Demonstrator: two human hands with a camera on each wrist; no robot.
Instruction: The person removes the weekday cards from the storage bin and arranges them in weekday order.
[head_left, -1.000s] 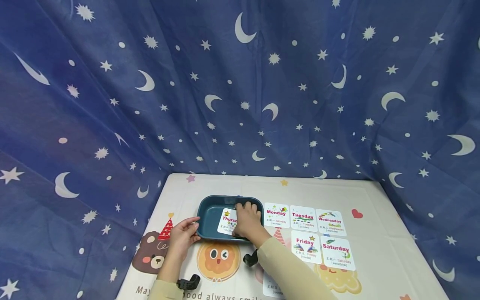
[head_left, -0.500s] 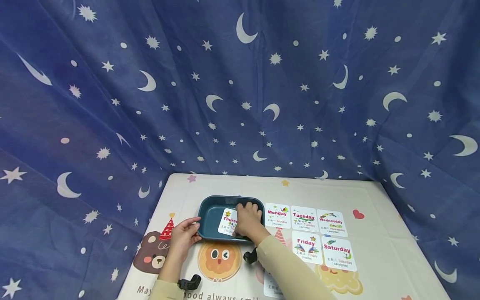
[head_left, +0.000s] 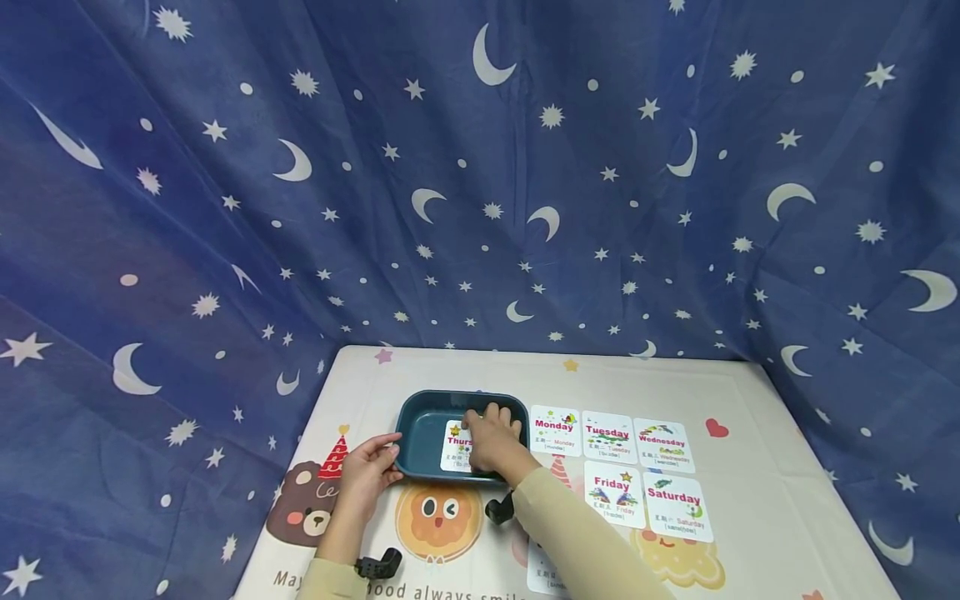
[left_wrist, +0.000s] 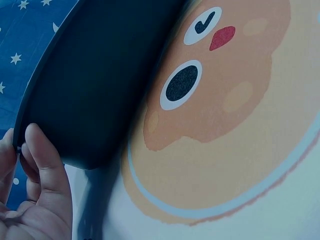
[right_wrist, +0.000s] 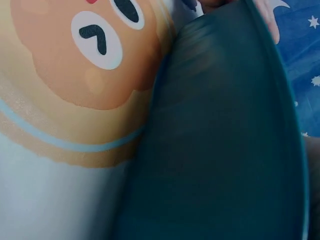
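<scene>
A dark teal, rounded rectangular box [head_left: 418, 446] sits on the table in the head view. At its left end my left hand [head_left: 365, 475] pinches the rim; the left wrist view shows thumb and fingers [left_wrist: 47, 165] on either side of the edge. My right hand [head_left: 497, 443] reaches inside the box with bent fingers on the right part of a white "Thursday" card [head_left: 454, 457], hiding that part. In the right wrist view the box's outer wall [right_wrist: 215, 140] covers most of the work, so the fingertips are hidden.
Right of the box lie the Monday [head_left: 555, 432], Tuesday [head_left: 609, 437], Wednesday [head_left: 664, 446], Friday [head_left: 613, 496] and Saturday [head_left: 678, 508] cards. Another card [head_left: 543, 575] is partly under the right sleeve [head_left: 585, 533]. A starry blue curtain [head_left: 450, 333] stands behind the table.
The Thursday card has turned from tilted to nearly straight and shifted slightly right in the box. My right hand has moved slightly left; the left hand has stayed on the rim.
</scene>
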